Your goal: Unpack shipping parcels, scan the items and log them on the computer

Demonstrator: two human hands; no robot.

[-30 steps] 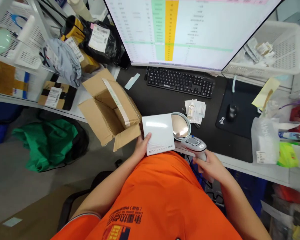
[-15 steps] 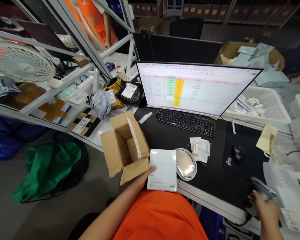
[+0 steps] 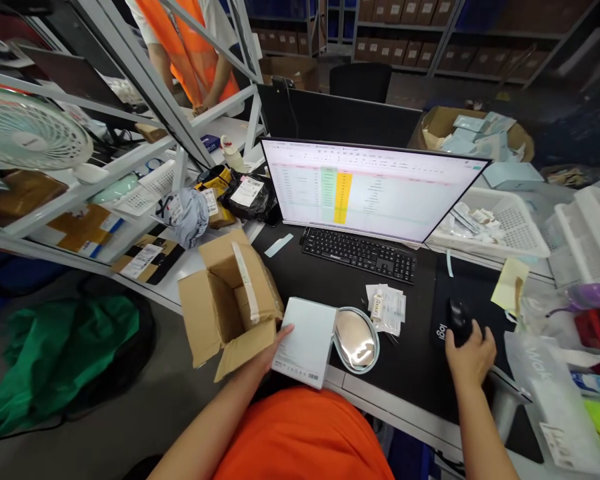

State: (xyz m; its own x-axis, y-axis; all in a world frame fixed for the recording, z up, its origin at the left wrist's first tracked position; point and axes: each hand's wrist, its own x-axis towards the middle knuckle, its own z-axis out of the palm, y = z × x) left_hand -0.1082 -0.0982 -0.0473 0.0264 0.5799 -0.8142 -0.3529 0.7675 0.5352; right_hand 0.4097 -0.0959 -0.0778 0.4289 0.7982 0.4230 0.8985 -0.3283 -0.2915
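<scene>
My left hand point(image 3: 279, 343) grips the left edge of a flat white box point(image 3: 306, 341) at the desk's front edge, thumb on top. An open cardboard box point(image 3: 227, 302) lies on its side just left of it. My right hand point(image 3: 469, 353) rests on the black mouse point(image 3: 460, 319), fingers curled over it, on the black mouse pad point(image 3: 443, 313). A round mirror point(image 3: 356, 339) lies right of the white box, and small paper packets point(image 3: 386, 307) lie behind it. The keyboard point(image 3: 359, 254) and monitor point(image 3: 370, 190) stand further back.
A white basket point(image 3: 500, 230) of packets sits at the back right, and plastic bags point(image 3: 550, 383) crowd the right edge. Parcels point(image 3: 190, 213) and a fan point(image 3: 27, 137) fill metal shelving on the left. A green bag point(image 3: 55, 360) lies on the floor. Another person in orange point(image 3: 190, 50) stands behind.
My right hand put down the handheld scanner at the right and came up onto the mouse. My head lifted, so more of the room shows. The left hand kept the white box.
</scene>
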